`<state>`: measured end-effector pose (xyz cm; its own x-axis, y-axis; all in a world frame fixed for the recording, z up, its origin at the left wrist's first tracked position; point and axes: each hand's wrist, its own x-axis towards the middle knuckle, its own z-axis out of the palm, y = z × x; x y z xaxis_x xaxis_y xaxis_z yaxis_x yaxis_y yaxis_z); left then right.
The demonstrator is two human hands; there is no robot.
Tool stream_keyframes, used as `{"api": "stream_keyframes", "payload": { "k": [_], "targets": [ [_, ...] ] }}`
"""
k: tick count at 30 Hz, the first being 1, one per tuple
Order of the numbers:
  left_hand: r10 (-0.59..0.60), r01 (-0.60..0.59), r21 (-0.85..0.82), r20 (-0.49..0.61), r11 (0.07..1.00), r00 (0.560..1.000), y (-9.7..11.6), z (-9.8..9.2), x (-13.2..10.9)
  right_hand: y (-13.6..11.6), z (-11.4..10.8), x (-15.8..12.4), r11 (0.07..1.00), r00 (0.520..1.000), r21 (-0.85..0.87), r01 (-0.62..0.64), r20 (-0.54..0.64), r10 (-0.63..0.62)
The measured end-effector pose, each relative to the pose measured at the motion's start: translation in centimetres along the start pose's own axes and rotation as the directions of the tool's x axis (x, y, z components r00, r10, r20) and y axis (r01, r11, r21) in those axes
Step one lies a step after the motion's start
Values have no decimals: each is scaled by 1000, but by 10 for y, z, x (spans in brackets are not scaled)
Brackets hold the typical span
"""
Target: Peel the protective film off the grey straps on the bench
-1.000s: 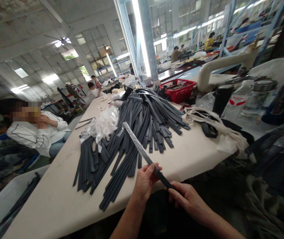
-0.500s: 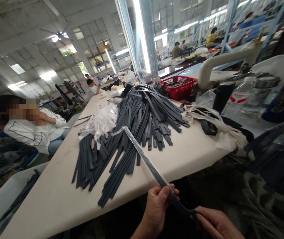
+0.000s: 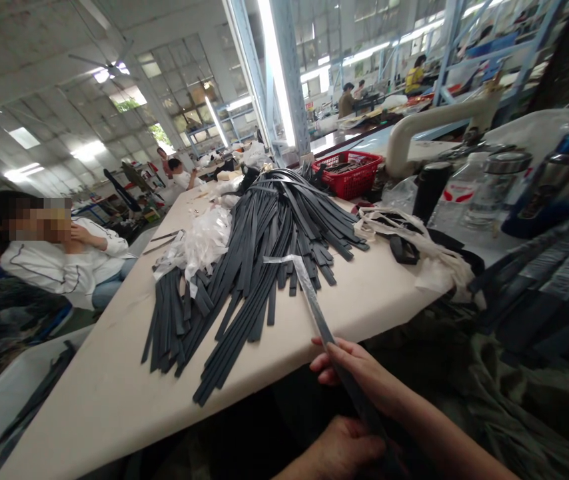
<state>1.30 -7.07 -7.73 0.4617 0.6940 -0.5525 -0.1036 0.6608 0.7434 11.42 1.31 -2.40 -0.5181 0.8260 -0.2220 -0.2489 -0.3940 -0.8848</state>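
A dark grey strap with clear film along its upper part runs from the pile down toward me. My right hand grips it partway along, thumb on top and fingers curled underneath. Lower and nearer, my left hand is closed around the same strap; its lower end is lost in shadow. The strap's far end bends sideways over a large fanned pile of dark straps on the cream-covered table. Crumpled white plastic film lies on the pile's left side.
A red basket stands behind the pile. To the right are cream fabric strips, a plastic bottle and a blue flask. More wrapped straps hang at far right. A seated person is at left, beside a white bin.
My hands have swapped places along the strap: the right hand has moved up ahead, the left down nearer me. The strap's far end has shifted right over the pile.
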Motion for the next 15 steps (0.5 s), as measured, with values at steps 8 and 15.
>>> {"api": "stream_keyframes", "payload": {
  "k": [8,15],
  "targets": [
    [15,-19,80,56,997,998,-10,-9,6,-4,-11,7,946,977,-252,205,-8,-214],
    [-42,26,149,104,988,994,-5,-9,3,-26,-20,30,995,992,28,100,-84,-97]
  ]
}}
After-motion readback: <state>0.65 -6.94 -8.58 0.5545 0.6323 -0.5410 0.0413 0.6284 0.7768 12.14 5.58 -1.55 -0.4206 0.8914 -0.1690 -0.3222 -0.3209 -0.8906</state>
